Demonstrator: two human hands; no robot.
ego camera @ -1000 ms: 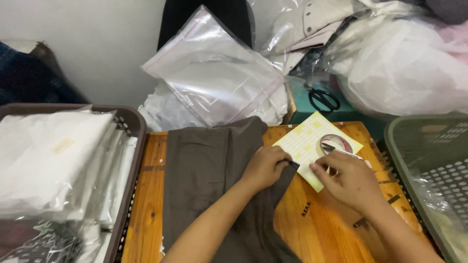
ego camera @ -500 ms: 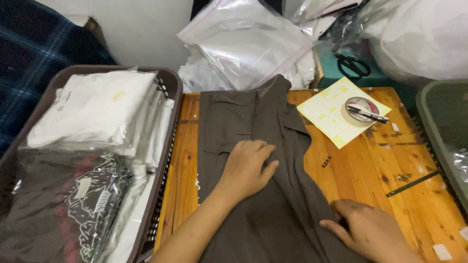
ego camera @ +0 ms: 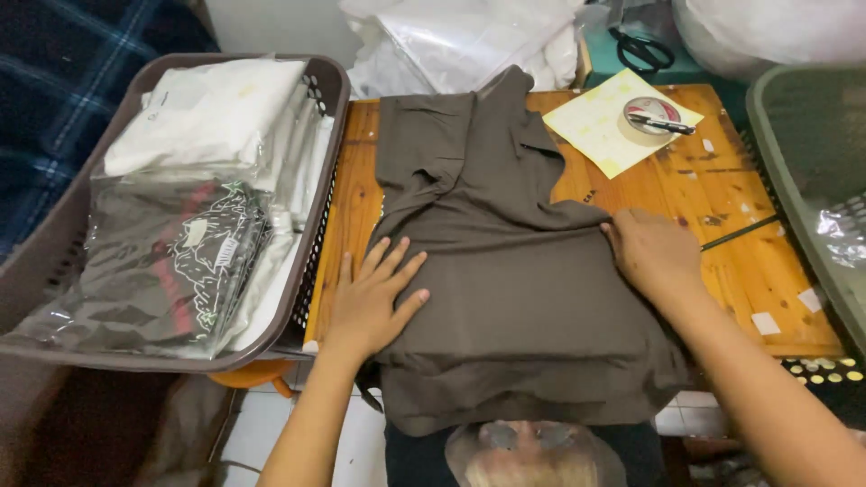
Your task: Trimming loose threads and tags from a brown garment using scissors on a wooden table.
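Both forearms reach up from the near edge. The left hand lies flat, palm down, all 5 fingers spread, pressing the left edge of the brown shirt; it grips nothing. The right hand rests knuckles up on the shirt's right edge, fingers curled onto the cloth; whether it pinches the cloth cannot be told. The shirt lies folded across the wooden table, its near end overhanging. Left stands a brown basket of bagged clothes. Farther off, a yellow sheet carries a tape roll and a pen.
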